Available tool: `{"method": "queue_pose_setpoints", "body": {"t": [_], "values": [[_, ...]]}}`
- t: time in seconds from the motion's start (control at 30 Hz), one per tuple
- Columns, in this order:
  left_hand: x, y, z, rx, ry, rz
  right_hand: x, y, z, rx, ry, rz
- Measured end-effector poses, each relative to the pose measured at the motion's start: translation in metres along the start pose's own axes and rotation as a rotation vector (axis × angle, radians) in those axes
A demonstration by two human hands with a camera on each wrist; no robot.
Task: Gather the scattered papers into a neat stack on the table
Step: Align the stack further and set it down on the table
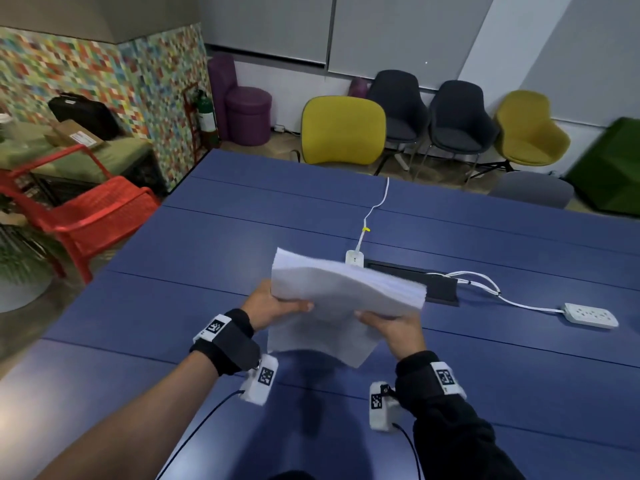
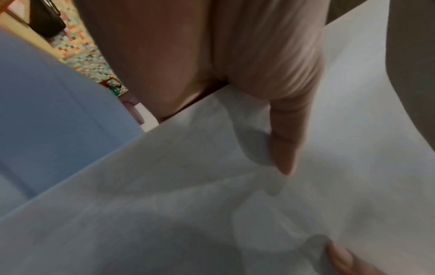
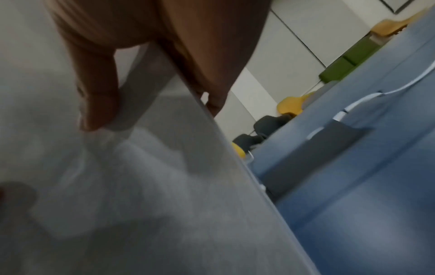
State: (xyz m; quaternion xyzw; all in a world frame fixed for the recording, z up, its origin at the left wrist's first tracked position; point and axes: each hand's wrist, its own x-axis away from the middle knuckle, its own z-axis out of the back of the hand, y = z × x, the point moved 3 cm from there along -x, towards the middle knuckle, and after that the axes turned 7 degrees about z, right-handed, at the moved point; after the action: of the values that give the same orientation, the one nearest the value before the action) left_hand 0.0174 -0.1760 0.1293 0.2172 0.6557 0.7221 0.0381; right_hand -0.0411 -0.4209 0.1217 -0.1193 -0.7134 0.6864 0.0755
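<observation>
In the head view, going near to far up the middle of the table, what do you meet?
Stack of papers held in both hands, white adapter, white cable, yellow chair.

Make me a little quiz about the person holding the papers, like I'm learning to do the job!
1. True or false: the papers lie flat on the blue table.
2. Which hand grips the papers? A) only the left hand B) only the right hand C) both
3. Fill in: the white power strip lies to the ____ of the papers.

Key: 1 false, they are held above it. 2 C. 3 right.
</observation>
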Motion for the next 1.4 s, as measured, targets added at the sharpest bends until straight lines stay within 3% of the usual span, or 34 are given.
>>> {"method": "queue_pose_setpoints", "body": {"t": [0.13, 0.23, 0.37, 0.53, 0.73, 0.87, 1.1, 1.27, 1.4], "values": [[0.001, -0.041, -0.008, 0.079, 0.092, 0.089, 0.015, 0.042, -0.007, 0.045, 0.021, -0.177], [-0.001, -0.04, -0.006, 0.114, 0.144, 0.071, 0.013, 0.038, -0.011, 0.029, 0.041, -0.166], [-0.003, -0.032, -0.002, 0.132, 0.106, 0.04, 0.006, 0.027, -0.009, 0.001, 0.015, -0.119], [-0.009, -0.041, -0.007, 0.126, 0.053, 0.083, 0.009, 0.034, -0.011, 0.04, 0.018, -0.166], [-0.013, -0.035, -0.004, 0.14, 0.073, 0.065, 0.004, 0.024, -0.007, -0.006, 0.003, -0.111], [-0.011, -0.056, -0.008, 0.098, 0.092, 0.142, 0.011, 0.04, -0.011, 0.045, 0.003, -0.159], [-0.012, -0.057, -0.003, 0.116, 0.116, 0.121, 0.009, 0.039, -0.009, -0.01, 0.015, -0.134], [-0.01, -0.081, -0.006, 0.079, 0.129, 0.218, 0.018, 0.062, -0.014, 0.041, 0.005, -0.234], [-0.008, -0.079, -0.007, 0.064, 0.1, 0.201, 0.017, 0.058, -0.01, 0.066, -0.008, -0.244]]}}
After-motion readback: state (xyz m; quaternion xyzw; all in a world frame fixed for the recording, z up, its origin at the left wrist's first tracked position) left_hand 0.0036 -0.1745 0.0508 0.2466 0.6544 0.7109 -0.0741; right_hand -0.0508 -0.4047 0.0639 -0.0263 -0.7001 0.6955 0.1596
